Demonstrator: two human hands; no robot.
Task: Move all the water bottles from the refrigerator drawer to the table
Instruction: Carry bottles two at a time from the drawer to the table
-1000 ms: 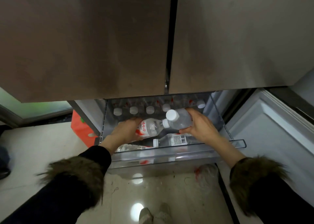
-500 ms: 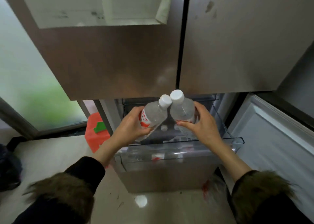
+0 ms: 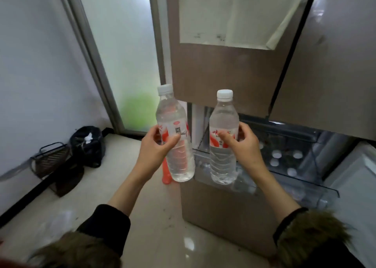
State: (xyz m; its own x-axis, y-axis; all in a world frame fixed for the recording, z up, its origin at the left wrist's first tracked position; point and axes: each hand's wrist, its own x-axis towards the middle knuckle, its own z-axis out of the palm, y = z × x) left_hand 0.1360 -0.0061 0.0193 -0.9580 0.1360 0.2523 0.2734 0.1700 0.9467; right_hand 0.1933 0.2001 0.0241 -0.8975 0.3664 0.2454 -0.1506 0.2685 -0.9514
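My left hand [image 3: 154,152] grips a clear water bottle [image 3: 173,113] with a white cap and a red-and-white label, held upright in the air. My right hand [image 3: 244,145] grips a second bottle of the same kind [image 3: 223,113], also upright. Both bottles are lifted clear of the open refrigerator drawer [image 3: 317,188], which lies below and to the right. Several white bottle caps [image 3: 276,155] show inside the drawer. No table is in view.
The brown refrigerator doors [image 3: 223,70] stand shut above the drawer, with a white sheet stuck on the left one. A black bag [image 3: 87,143] and a dark wire rack [image 3: 50,158] sit on the floor at the left wall. A frosted glass door [image 3: 126,54] is behind.
Both hands have lifted their bottles up and out of the drawer and brought them upright and apart. My view has swung up and to the left, showing the wall and floor.
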